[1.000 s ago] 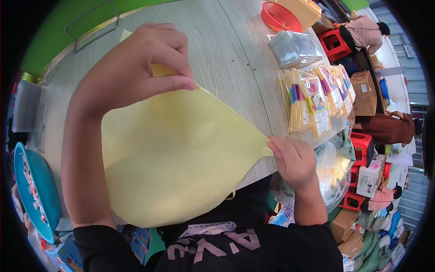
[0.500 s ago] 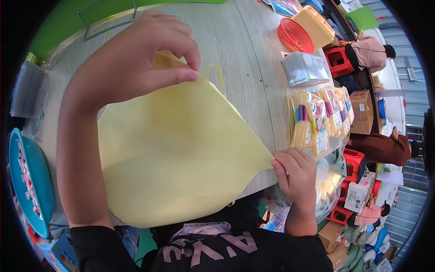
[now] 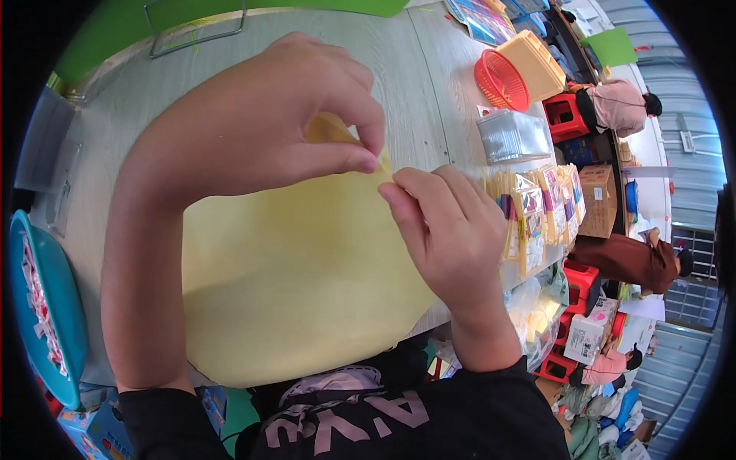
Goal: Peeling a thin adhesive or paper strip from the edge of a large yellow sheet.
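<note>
A pale yellow apron (image 3: 291, 276) with thin ties is spread before me, its lower edge hanging over the table's near edge by my body. My left hand (image 3: 330, 115) arches over its upper part, thumb and forefinger pinched at the top corner. Close beside those fingertips, my right hand (image 3: 448, 226) is closed too, its thumb and forefinger at the same corner. A narrow yellow strip shows between the two hands. Exactly how each fingertip grips the cloth or tie is partly hidden.
Packed yellow kits (image 3: 529, 207), a clear plastic stack (image 3: 514, 138) and a red basket (image 3: 502, 80) line the table's right side. A teal basin (image 3: 73, 322) of small packets sits at left. A metal frame (image 3: 195, 38) lies at the back. Other people sit farther right.
My right hand has moved from the apron's right side corner up and left to the top corner, beside my left hand. My left hand has shifted slightly right and down.
</note>
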Motion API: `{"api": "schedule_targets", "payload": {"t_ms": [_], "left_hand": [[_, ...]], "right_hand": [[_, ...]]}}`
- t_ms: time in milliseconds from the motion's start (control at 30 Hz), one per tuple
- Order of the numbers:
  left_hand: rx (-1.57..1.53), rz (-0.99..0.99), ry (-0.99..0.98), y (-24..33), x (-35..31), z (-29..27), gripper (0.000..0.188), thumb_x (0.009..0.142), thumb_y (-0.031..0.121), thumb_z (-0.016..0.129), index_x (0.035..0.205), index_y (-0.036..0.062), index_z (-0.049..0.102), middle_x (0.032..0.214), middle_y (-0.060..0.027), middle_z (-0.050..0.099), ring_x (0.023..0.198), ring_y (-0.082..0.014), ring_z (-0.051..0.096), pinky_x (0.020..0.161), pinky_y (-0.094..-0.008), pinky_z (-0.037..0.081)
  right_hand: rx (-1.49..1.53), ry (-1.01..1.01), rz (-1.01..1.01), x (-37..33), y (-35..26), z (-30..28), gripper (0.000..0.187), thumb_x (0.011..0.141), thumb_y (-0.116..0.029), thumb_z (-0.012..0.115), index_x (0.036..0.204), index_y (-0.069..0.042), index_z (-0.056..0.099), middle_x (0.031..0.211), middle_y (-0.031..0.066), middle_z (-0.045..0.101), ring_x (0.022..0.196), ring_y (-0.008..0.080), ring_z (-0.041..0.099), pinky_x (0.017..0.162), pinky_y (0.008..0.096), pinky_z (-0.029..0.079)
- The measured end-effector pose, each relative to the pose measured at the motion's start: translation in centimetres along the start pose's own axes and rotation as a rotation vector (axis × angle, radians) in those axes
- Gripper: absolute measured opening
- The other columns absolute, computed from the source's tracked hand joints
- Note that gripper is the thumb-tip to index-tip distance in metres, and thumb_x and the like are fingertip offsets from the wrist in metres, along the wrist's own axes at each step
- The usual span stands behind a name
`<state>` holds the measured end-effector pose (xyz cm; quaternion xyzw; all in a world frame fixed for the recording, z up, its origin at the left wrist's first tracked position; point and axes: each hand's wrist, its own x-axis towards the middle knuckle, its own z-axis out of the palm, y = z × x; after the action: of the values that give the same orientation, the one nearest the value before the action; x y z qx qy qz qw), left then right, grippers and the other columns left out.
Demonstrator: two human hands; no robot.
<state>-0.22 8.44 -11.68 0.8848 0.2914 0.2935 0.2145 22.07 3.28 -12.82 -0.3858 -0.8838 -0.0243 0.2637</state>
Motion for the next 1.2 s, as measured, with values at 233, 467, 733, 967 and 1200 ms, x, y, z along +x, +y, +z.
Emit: {"api": "schedule_targets", "payload": {"t_ms": [233,467,733,967,1200], "left_hand": [[0.017,0.018,-0.004,0.5,-0.3,0.3,0.013,0.078,0.018,0.073,0.077,0.007,0.067,0.073,-0.0035,0.052,0.082,-0.0224,0.053,0.095,-0.0368,0.035],[0.021,0.055,-0.063,1.1,0.3,0.7,0.012,0.077,0.019,0.074,0.076,0.0084,0.068,0.07,-0.0016,0.051,0.078,-0.0212,0.052,0.094,-0.0368,0.036],[-0.158,0.156,-0.119,2.4,1.4,2.7,0.012,0.072,0.019,0.078,0.074,0.0101,0.069,0.067,-0.0009,0.048,0.072,-0.0212,0.05,0.086,-0.0371,0.037],[-0.11,0.197,-0.118,3.7,1.4,3.6,0.017,0.067,0.019,0.08,0.073,0.0093,0.067,0.068,-0.0019,0.048,0.072,-0.0227,0.05,0.086,-0.0377,0.037],[-0.099,0.195,-0.187,4.5,1.7,3.4,0.021,0.065,0.022,0.082,0.071,0.0101,0.065,0.069,-0.0016,0.049,0.075,-0.0222,0.051,0.089,-0.0395,0.036]], "right_hand": [[0.104,0.068,-0.006,-0.1,-0.2,0.4,0.01,0.081,-0.004,0.073,0.083,-0.001,0.064,0.064,0.0083,0.055,0.052,0.0216,0.053,0.047,0.0321,0.04],[0.267,0.022,0.098,-1.2,-0.3,-0.4,0.008,0.085,-0.004,0.069,0.084,0.0,0.063,0.066,0.0092,0.056,0.055,0.0183,0.055,0.05,0.0301,0.041],[1.349,-0.43,0.745,-2.9,1.5,-3.6,0.02,0.097,-0.018,0.057,0.094,0.002,0.06,0.08,-0.0012,0.057,0.072,0.0057,0.054,0.062,0.0226,0.043],[1.584,-0.473,0.711,-4.8,2.1,-2.9,0.016,0.092,-0.014,0.063,0.094,0.001,0.056,0.077,0.0017,0.057,0.06,0.0055,0.055,0.051,0.0187,0.044],[1.825,-0.418,0.609,-6.0,2.0,-1.6,0.014,0.094,-0.013,0.062,0.091,-0.001,0.055,0.072,0.0009,0.057,0.055,0.0067,0.056,0.045,0.0202,0.044]]}}
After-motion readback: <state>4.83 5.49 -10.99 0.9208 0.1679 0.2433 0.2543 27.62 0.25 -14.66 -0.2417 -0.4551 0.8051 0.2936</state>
